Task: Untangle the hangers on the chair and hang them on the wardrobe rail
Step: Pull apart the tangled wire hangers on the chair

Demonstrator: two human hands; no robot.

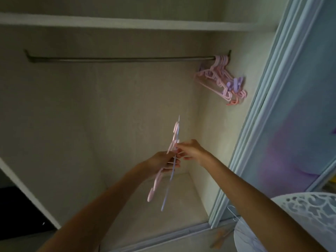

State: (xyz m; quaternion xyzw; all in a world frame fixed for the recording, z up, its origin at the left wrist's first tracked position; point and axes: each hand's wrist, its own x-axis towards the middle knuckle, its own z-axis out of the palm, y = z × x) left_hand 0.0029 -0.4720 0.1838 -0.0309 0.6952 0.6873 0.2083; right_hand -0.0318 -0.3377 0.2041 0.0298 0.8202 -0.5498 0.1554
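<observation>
Both hands, left hand (163, 160) and right hand (190, 151), pinch two hangers (171, 171) below the rail (118, 59); still interlocked, a yank could drop one.

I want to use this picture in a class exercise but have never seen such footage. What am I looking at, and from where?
One camera, worn on a person's head, looks into an open cream-walled wardrobe. The left hand and right hand together hold thin pink and lilac plastic hangers, seen edge-on. A dark metal rail spans the wardrobe; a bunch of pink and purple hangers already hangs at its right end. A white lace-patterned chair shows at the lower right.
</observation>
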